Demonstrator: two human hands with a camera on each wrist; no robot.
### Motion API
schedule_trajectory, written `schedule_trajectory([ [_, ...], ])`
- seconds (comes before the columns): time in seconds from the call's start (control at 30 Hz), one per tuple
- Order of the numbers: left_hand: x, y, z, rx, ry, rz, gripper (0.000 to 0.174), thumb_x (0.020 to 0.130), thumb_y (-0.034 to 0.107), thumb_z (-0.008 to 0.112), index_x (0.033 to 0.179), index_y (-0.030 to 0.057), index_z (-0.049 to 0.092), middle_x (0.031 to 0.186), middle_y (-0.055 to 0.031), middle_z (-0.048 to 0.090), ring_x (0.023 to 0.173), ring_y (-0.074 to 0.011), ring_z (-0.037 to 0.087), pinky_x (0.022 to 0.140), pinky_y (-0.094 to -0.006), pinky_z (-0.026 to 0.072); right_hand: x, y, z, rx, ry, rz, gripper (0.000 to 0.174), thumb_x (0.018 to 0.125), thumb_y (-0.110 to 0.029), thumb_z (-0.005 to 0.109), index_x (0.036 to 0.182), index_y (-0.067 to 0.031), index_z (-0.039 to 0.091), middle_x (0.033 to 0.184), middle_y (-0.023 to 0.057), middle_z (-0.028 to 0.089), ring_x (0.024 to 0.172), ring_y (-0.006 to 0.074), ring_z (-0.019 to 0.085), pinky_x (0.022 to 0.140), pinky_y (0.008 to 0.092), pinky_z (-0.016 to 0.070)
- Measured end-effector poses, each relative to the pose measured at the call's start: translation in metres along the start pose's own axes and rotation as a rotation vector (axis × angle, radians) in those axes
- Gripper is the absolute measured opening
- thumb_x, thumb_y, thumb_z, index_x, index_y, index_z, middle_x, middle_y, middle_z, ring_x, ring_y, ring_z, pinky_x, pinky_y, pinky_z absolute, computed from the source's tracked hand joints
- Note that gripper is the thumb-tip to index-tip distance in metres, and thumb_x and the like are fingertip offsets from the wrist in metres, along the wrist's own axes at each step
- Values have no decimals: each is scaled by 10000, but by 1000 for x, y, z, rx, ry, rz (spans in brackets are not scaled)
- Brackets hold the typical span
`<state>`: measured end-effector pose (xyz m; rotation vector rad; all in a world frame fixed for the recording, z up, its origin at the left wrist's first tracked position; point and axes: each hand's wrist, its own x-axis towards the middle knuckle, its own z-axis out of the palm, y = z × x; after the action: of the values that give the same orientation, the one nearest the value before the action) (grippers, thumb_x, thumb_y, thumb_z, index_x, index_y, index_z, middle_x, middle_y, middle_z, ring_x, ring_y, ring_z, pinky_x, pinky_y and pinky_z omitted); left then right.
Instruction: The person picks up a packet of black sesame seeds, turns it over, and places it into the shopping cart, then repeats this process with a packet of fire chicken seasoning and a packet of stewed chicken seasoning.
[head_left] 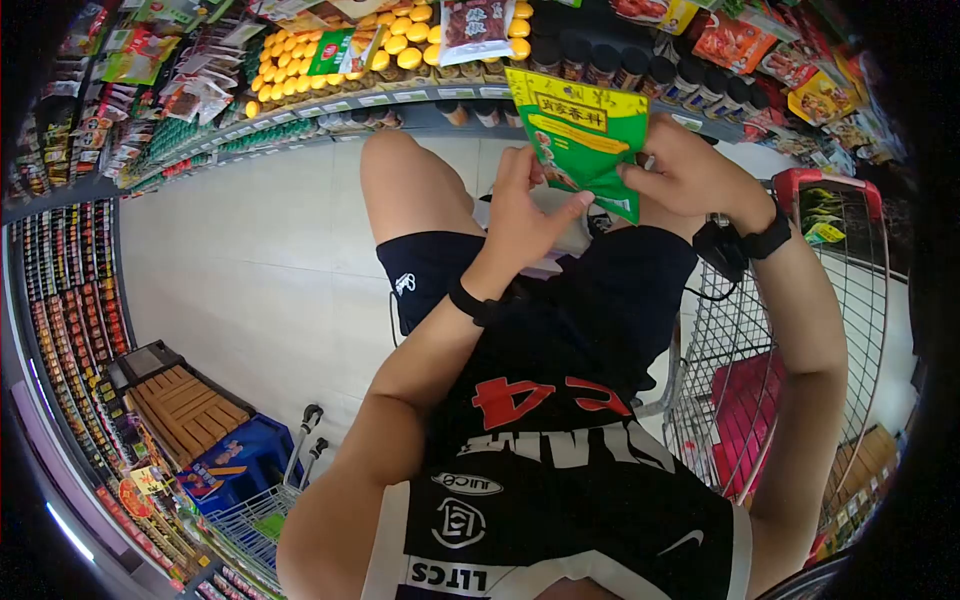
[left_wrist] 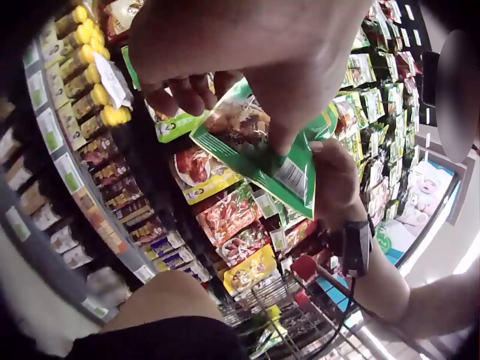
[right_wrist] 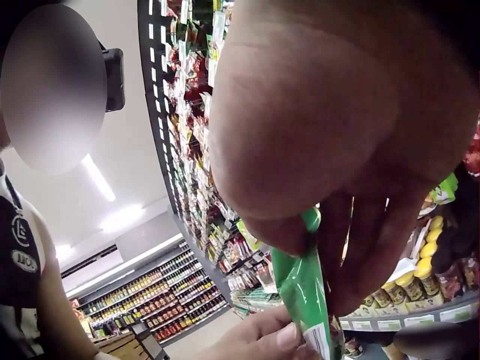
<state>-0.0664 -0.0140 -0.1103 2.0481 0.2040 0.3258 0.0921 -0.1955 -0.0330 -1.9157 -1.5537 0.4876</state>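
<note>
A green and yellow packet point(head_left: 585, 135) is held up between both hands in front of the knees. The left hand point(head_left: 525, 210) grips its lower left edge, thumb on the face, fingers behind. At the right edge, the right hand point(head_left: 695, 172) pinches the packet between thumb and curled fingers. The left wrist view shows the packet point(left_wrist: 238, 124) with a barcode near one corner, the left hand point(left_wrist: 262, 52) close to the camera and the right hand point(left_wrist: 337, 176) on the far edge. In the right wrist view the green packet point(right_wrist: 300, 289) is seen nearly edge-on.
Shelves with yellow-lidded jars point(head_left: 400, 45) and hanging packets point(head_left: 735, 40) stand ahead. A wire shopping cart point(head_left: 735, 400) with a red handle is at the right. At the lower left are a blue crate point(head_left: 245, 460), a wooden-topped stand point(head_left: 185, 405) and another cart point(head_left: 255, 520).
</note>
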Motion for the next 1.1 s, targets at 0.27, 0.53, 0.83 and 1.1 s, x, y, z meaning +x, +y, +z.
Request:
schedule_trajectory([
  [0.27, -11, -3, 12, -755, -63, -114, 346, 875, 1, 674, 1194, 9, 539, 1150, -59, 624, 1052, -123, 598, 899, -282, 493, 5, 2, -1, 267, 29, 193, 427, 901, -308, 654, 1195, -10, 569, 985, 197, 643, 860, 286, 616, 754, 366, 482],
  [0.53, -15, 2, 10, -649, -219, 14, 334, 898, 56, 663, 1192, -5, 517, 1007, -60, 647, 854, -108, 626, 684, -261, 547, -7, 12, -12, -221, -184, 349, 472, 904, -398, 637, 1158, -4, 590, 960, 214, 661, 875, 317, 668, 743, 377, 507],
  [0.83, -21, 5, 14, -364, -398, 4, 230, 918, 88, 598, 1130, 4, 569, 974, -125, 644, 752, -169, 648, 621, -316, 533, 9, -17, -27, 6, -472, 735, 517, 902, -338, 659, 1230, 41, 529, 710, 131, 668, 462, 209, 638, 526, 332, 544],
  [1.1, -18, 20, 7, 199, -218, 273, 568, 758, 19, 594, 1309, 126, 507, 1236, -142, 574, 1078, -354, 591, 833, -432, 537, -7, -4, -25, 801, -387, 267, 1275, 666, -962, 247, 1388, 78, 401, 1418, 201, 427, 1260, 280, 480, 1059, 392, 362],
])
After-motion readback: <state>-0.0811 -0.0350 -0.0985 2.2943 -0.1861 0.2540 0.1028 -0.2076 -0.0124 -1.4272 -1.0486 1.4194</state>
